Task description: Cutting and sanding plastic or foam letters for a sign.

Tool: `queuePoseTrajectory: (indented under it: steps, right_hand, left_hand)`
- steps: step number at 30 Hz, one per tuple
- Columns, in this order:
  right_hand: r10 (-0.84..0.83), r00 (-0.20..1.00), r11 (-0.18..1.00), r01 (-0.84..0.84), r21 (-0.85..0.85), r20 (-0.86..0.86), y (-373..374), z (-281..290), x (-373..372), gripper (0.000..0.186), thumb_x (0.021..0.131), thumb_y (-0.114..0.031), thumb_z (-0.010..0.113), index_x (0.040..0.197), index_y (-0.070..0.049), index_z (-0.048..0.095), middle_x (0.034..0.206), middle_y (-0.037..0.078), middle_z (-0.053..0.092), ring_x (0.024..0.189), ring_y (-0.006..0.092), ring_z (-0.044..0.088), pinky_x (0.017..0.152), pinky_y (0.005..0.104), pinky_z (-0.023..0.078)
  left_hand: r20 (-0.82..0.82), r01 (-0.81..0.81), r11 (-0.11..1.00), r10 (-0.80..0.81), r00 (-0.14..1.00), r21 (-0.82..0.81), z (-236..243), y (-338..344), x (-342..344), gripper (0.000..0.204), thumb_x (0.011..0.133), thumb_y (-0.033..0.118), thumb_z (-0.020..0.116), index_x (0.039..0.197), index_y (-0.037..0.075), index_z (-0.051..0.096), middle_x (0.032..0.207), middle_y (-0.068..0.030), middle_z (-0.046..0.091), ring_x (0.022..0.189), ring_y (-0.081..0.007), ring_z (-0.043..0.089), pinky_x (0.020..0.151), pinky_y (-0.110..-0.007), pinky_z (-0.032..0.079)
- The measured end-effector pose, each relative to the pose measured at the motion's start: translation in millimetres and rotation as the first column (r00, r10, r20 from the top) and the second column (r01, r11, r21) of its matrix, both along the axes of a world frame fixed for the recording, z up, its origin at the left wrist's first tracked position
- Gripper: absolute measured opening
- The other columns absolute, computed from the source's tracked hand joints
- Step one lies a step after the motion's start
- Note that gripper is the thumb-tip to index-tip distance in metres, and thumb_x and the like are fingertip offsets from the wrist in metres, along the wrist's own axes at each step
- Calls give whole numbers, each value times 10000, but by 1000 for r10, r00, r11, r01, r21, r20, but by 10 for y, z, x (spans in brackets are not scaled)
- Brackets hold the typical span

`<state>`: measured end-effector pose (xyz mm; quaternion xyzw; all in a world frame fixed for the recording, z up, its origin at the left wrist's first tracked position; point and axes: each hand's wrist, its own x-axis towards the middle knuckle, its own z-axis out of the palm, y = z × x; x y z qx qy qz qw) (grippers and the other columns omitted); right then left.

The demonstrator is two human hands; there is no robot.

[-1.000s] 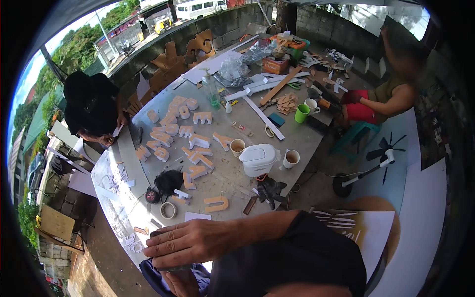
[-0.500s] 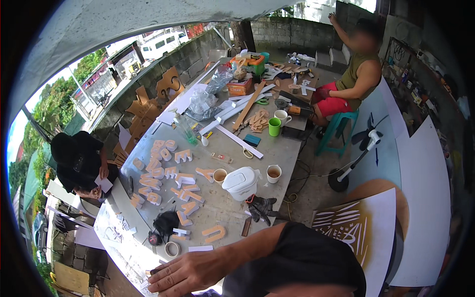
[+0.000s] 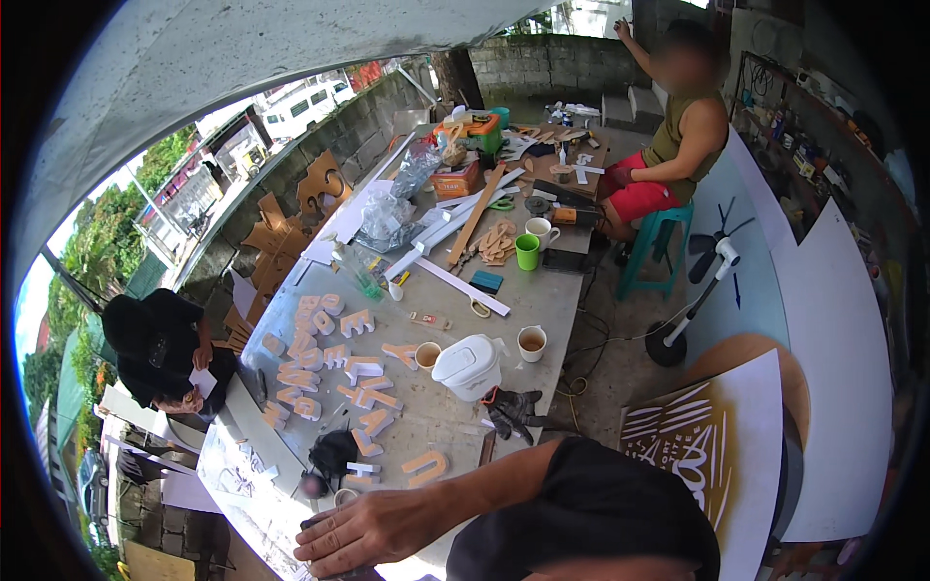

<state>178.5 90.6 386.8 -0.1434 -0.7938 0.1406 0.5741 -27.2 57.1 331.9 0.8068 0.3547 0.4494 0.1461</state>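
My left hand [image 3: 373, 528] lies palm down on the near edge of the grey worktable [image 3: 441, 416], fingers spread towards the left, holding nothing. My forearm and black sleeve run off to the lower right. Just beyond the hand lie an orange wooden cut-out letter [image 3: 426, 467], a small tape roll [image 3: 344, 496] and a black bundle [image 3: 332, 452]. Many more wooden cut-out letters [image 3: 334, 363] cover the table's left half. My right hand is out of the picture.
A white lidded jug [image 3: 470, 366], cups [image 3: 531, 342], a green cup [image 3: 526, 252] and black gloves [image 3: 511, 409] stand mid-table. One person in black [image 3: 160, 349] bends at the left; another sits on a teal stool [image 3: 649, 247]. Stencilled boards [image 3: 697, 445] lean on the right.
The view has swung, so the table sits further right and higher. My left hand has stayed on the near table edge, fingers still spread.
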Motion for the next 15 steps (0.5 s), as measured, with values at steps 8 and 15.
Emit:
queuePoseTrajectory:
  steps: [8, 15]
  right_hand:
    - [-16, 978, 966, -39, -254, -209, 25, -20, 169, 440, 898, -3, 642, 1333, -42, 589, 1369, 162, 587, 1313, 327, 524, 1121, 420, 427]
    - [27, 987, 986, -52, -160, -158, -293, -47, 42, 569, 880, 36, 647, 1421, -97, 531, 1501, 135, 469, 1395, 312, 439, 1145, 452, 387]
  left_hand:
    - [731, 564, 613, 32, 681, -553, -372, 492, -576, 594, 1049, 470, 359, 1515, 101, 333, 1180, -196, 581, 987, -256, 599, 873, -423, 522]
    - [790, 658, 541, 20, 613, -524, -398, 470, -353, 600, 1048, 476, 355, 1518, 104, 326, 1184, -201, 577, 978, -266, 597, 861, -421, 519]
